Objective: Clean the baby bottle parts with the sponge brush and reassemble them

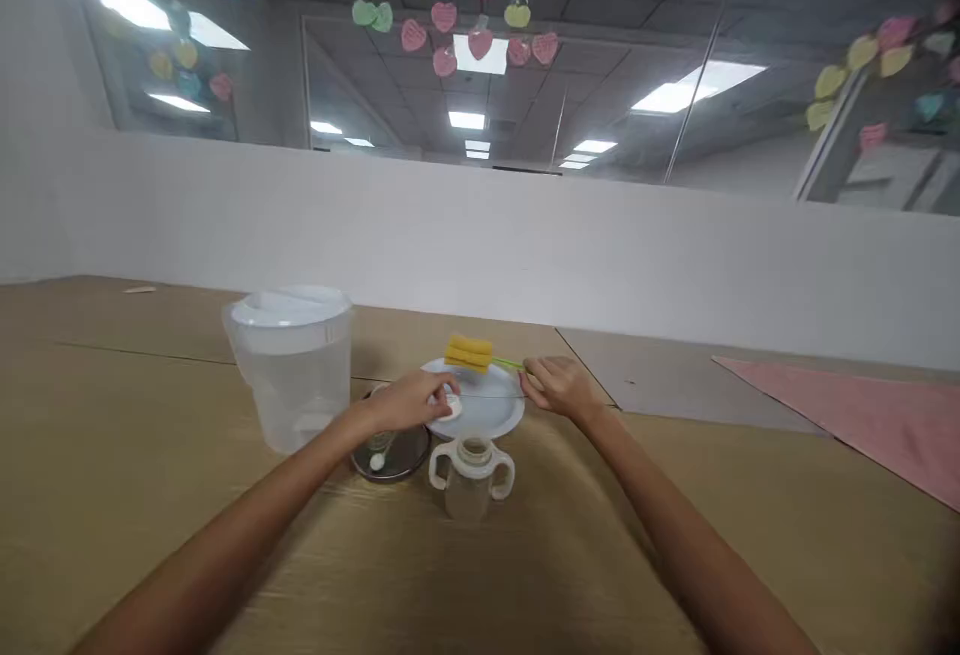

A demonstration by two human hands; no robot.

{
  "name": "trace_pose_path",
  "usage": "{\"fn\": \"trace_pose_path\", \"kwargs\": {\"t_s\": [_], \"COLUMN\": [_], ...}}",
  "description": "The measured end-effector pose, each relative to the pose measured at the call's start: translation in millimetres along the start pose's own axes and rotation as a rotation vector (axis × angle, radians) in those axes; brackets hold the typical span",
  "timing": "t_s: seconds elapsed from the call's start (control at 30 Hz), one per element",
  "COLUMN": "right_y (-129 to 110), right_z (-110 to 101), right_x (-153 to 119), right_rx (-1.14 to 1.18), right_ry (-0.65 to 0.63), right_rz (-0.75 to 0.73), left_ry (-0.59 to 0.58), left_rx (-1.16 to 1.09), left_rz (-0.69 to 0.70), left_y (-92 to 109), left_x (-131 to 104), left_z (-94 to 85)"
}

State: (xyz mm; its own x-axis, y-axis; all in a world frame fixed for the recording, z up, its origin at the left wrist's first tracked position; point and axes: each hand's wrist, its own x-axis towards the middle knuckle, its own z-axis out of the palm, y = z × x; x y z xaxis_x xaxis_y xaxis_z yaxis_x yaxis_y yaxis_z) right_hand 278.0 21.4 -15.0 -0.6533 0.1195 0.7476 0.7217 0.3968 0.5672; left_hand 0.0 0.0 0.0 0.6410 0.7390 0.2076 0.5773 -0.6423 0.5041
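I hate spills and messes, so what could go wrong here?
The open two-handled baby bottle stands close to the left hand, which might knock it over. The yellow sponge brush sticks out from the right hand on a thin green handle, so it could twist or slip.

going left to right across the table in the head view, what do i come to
Pitcher → tray → two-handled bottle → right hand → pink cloth. Left out for overlap: left hand, plate, yellow sponge.
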Motion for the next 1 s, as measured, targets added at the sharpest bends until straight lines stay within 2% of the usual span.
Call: {"fn": "trace_pose_path", "kwargs": {"t_s": [0.17,0.27,0.4,0.5,0.57,0.63,0.73,0.8,0.87,1.0], "right_y": [4.4,5.3,5.6,3.4,1.1,-0.5,0.8,3.5,6.1,7.3], "right_z": [-0.8,-1.9,-3.4,-3.9,-4.3,-5.1,-6.9,-7.7,-7.9,-7.2], "right_x": [1.2,2.1,1.6,0.6,0.6,1.3,2.6,2.9,2.9,2.5], "right_rx": [-0.005,0.014,0.046,0.072,0.083,0.081,0.070,0.066,0.064,0.055], "right_ry": [0.049,0.048,0.021,0.001,0.001,0.023,0.084,0.117,0.134,0.125], "right_rz": [0.073,0.103,0.080,0.006,-0.023,-0.018,0.027,0.057,0.064,0.028], "left_ry": [0.258,0.357,0.477,0.599,0.624,0.549,0.341,0.190,0.069,-0.094], "left_rx": [-0.284,-0.472,-0.664,-0.590,-0.364,-0.054,0.324,0.412,0.406,0.419], "left_rz": [-0.042,-0.040,0.035,0.096,0.109,0.084,-0.034,-0.114,-0.153,-0.210], "left_y": [1.3,12.0,29.7,36.6,35.8,31.6,24.0,20.1,17.4,12.0], "left_x": [1.1,-2.4,-3.0,-2.3,-3.9,-7.4,-14.2,-18.7,-22.1,-23.8], "left_z": [-18.2,-27.5,-30.4,-30.4,-31.8,-34.6,-40.4,-44.4,-47.4,-47.6]}}
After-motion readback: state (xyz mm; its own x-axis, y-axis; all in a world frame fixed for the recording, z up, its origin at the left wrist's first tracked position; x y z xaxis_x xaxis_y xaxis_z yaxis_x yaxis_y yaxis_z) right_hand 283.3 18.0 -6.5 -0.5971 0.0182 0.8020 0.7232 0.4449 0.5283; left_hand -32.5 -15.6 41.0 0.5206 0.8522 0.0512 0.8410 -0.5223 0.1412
